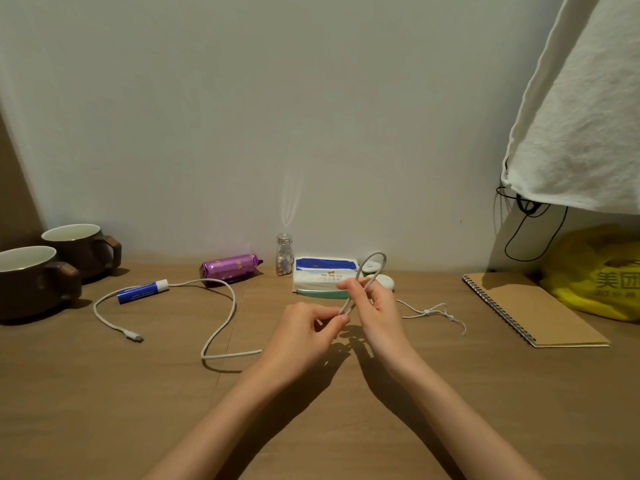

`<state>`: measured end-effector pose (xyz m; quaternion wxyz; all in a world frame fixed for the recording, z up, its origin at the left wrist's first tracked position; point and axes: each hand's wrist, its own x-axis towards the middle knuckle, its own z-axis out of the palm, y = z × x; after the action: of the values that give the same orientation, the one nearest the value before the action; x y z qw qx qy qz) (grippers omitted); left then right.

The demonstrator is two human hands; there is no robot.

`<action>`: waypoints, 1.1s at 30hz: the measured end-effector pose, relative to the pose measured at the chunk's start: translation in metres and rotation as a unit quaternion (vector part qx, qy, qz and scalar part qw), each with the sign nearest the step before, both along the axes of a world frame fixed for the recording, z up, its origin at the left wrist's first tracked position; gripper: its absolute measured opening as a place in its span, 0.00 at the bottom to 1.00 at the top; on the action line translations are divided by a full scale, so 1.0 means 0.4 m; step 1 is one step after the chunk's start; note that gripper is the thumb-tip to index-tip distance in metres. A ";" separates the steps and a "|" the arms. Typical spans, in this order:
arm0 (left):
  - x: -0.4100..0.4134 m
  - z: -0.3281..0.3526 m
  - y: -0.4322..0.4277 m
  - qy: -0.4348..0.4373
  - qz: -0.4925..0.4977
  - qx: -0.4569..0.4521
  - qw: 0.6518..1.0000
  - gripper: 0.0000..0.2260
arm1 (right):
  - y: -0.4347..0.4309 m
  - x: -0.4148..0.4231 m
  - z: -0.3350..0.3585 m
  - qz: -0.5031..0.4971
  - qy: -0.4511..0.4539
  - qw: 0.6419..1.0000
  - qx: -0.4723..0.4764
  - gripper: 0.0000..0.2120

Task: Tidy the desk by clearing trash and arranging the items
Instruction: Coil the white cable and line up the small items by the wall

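The left hand (304, 332) and the right hand (375, 306) are raised just above the worktop (104, 410) at centre, both gripping the white charging cable (348, 304). The left fingers (332, 318) are curled, with thumb and forefinger pinching a doubled section of the cable at its lower end. The right fingers (349, 284) pinch the same doubled section higher up, and the folded loop stands up above the right hand. The rest of the cable lies on the worktop to the left in wide curves, ending at the connector (136, 337). One curve passes just beside a blue-and-white tube (142, 292). Two brown mugs (52, 268) stand at the far left. Along the wall are a purple foil packet (228, 266), a small glass bottle (284, 254) with coloured contents, and a tissue pack (323, 271) directly behind the hands. A thin white cord (433, 311) lies to the right of the right hand. A spiral notebook (530, 310) lies further right, near a yellow bag (595, 271).
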<state>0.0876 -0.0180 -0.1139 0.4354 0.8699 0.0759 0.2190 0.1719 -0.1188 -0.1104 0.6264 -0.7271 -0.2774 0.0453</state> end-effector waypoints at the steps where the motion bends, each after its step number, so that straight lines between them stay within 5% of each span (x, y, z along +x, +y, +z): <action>1: 0.000 -0.001 -0.006 -0.012 0.005 0.036 0.999 0.10 | 0.000 0.005 -0.003 -0.017 -0.014 1.000 0.001 0.12; 7: -0.007 0.012 0.003 -0.008 -0.041 0.092 0.995 0.11 | -0.033 0.014 0.037 -0.004 0.073 0.990 0.124 0.18; 12: -0.018 0.019 0.079 0.028 -0.038 0.130 0.990 0.10 | -0.080 0.071 0.064 0.031 0.212 0.928 0.304 0.15; 18: -0.013 0.018 0.120 -0.011 -0.057 0.142 0.988 0.06 | -0.086 0.077 0.059 -0.041 0.078 0.996 0.014 0.11; 23: -0.005 0.017 0.094 -0.105 0.018 0.140 0.984 0.07 | -0.078 0.025 0.057 0.091 0.049 0.978 -0.180 0.14; 29: 0.000 0.011 0.099 -0.120 0.023 0.073 0.990 0.09 | -0.067 -0.007 0.045 0.193 0.047 0.957 -0.213 0.12; 33: -0.002 0.010 0.096 -0.137 0.032 0.061 0.988 0.09 | -0.045 -0.014 0.030 0.250 0.085 0.952 -0.152 0.04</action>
<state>0.0870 0.0203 -0.1099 0.3806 0.8537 0.0299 0.3542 0.1663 -0.1367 -0.0983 0.4978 -0.7146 -0.3863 0.3039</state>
